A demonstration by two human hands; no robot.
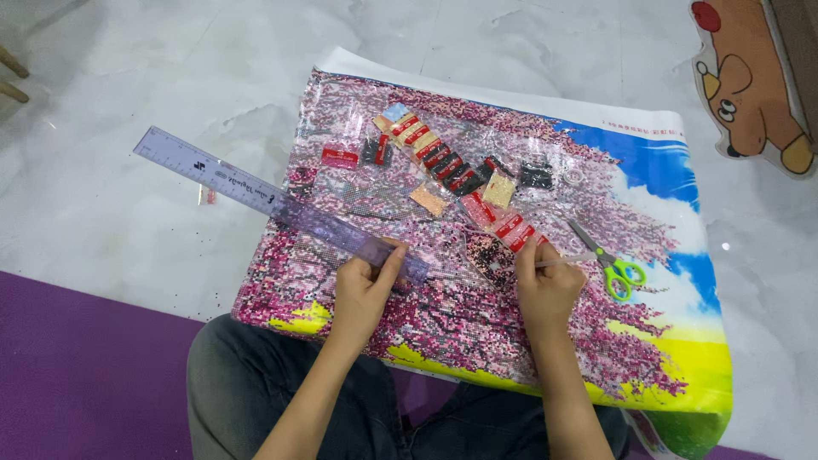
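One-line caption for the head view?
Left hand steadies a clear ruler on a diamond-painting canvas; right hand holds a pen.

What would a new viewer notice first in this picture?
A large diamond painting canvas of pink blossom trees fills the middle, lying on the pale floor. The left hand holds the end of a clear purple ruler; the right hand holds a pen-like tool beside green-handled scissors.

One ruler (pixel 256 198), one pair of scissors (pixel 609 260), one canvas (pixel 648 162), two hands.
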